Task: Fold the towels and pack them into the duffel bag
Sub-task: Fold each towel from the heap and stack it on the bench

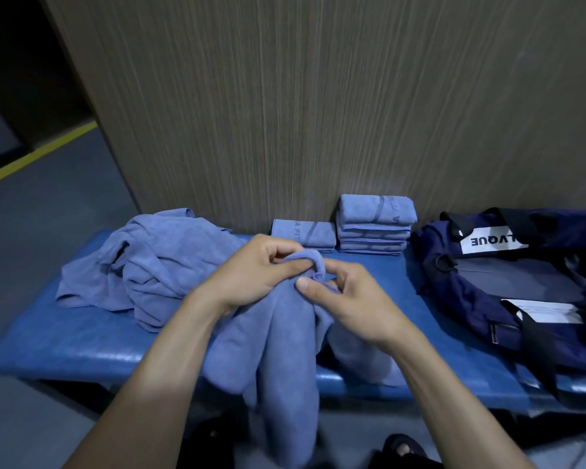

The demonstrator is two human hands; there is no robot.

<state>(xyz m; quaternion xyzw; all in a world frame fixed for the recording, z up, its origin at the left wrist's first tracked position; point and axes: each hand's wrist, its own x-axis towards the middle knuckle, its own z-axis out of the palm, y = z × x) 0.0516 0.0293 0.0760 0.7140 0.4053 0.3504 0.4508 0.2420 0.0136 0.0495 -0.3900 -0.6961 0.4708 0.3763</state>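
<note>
Above the blue padded bench [82, 340], I see my left hand [251, 275] & right hand [349, 296] both pinching a soft blue-purple towel [285, 350], hanging in limp folds. Folded stack [374, 228] at back; navy duffel bag [508, 272] right, unzipped.

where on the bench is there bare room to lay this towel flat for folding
Bare bench shows at the front left, before the unfolded pile, and in a narrow strip between the held towel and the duffel bag. The back is crowded: single folded towel, folded stack.
</note>
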